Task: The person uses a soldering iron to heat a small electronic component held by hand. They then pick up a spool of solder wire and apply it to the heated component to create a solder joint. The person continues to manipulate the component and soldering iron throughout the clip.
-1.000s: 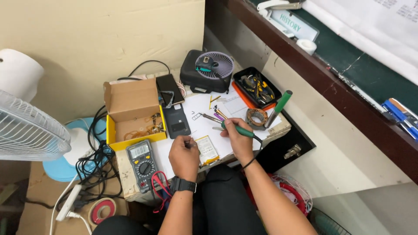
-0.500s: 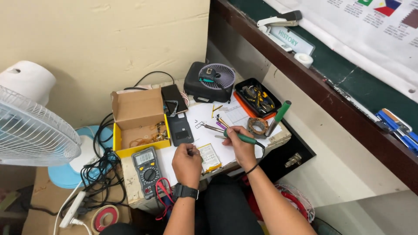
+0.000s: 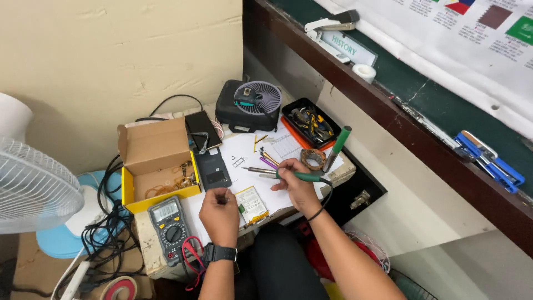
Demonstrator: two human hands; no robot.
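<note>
The right hand (image 3: pixel 297 186) has its fingers wrapped around a green-handled soldering iron (image 3: pixel 283 174), its tip pointing left over the white paper (image 3: pixel 244 158) on the bench. The left hand (image 3: pixel 220 214) pinches a small dark piece just beside the flat battery (image 3: pixel 251 203). A multimeter (image 3: pixel 168 225) lies to its left.

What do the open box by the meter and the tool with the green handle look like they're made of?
The open box looks like corrugated cardboard: matte brown flaps, with a glossy yellow printed outside. The soldering iron in the right hand seems to have a bare, dull metal shaft and a green handle, probably plastic or rubber; the view is too small to tell which.
</note>
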